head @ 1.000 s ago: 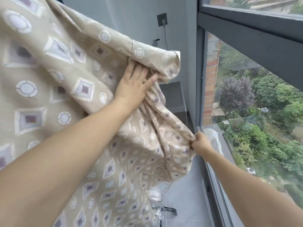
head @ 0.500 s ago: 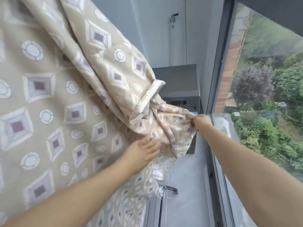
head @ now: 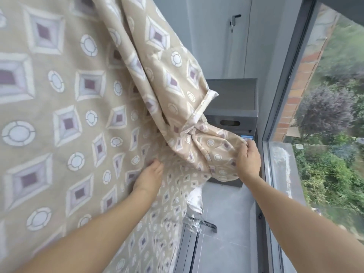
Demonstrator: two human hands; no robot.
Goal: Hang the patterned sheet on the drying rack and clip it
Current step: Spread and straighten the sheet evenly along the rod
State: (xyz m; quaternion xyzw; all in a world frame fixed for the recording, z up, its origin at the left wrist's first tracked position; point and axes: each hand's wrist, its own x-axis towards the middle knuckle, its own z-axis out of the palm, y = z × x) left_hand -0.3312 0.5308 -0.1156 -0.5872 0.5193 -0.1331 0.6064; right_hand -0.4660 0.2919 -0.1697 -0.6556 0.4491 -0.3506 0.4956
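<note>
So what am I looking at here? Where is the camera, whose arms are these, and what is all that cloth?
There is no machine here: a person wears a wide-angle camera on the head, looking forward and down, so the two bare arms reaching out are the person's own. The big beige cloth with diamonds and circles is the patterned sheet, hanging down on the left from somewhere above the picture; the drying rack itself is not in view. The left hand rests on the hanging cloth, its fingertips hidden in a fold. The right hand has its grip on a bunched end of the sheet, fingers curled round it. Behind stands a grey appliance on the tiled floor. On the right is a large window with trees outside. No clips are visible.
</note>
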